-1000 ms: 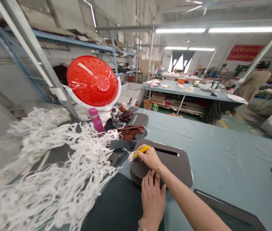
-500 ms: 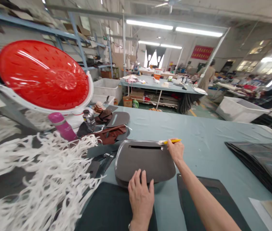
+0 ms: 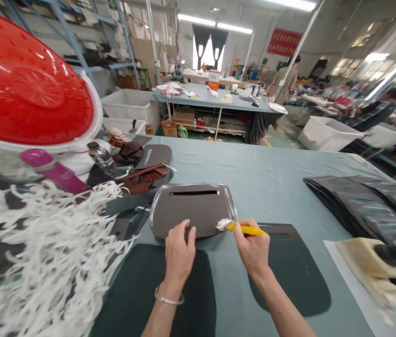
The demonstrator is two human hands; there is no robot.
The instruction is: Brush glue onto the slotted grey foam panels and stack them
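A grey rounded panel with a narrow slot near its top lies on the blue-grey table, its rim wet and shiny. My left hand rests on its lower edge, holding nothing. My right hand grips a yellow-handled brush, whose white-coated tip touches the panel's lower right edge. Two dark green panels lie beneath my hands: one under my left hand, the other under my right.
White cut strips heap at the left, below a red colander, a pink flask and a plastic bottle. Brown leather pieces lie nearby. A dark panel stack and cream foam sit right. Co-workers stand beyond.
The brush has moved from the panel's upper right edge down to its lower right edge. My left hand now sits further onto the panel, and the view has swung, shifting the scene left.
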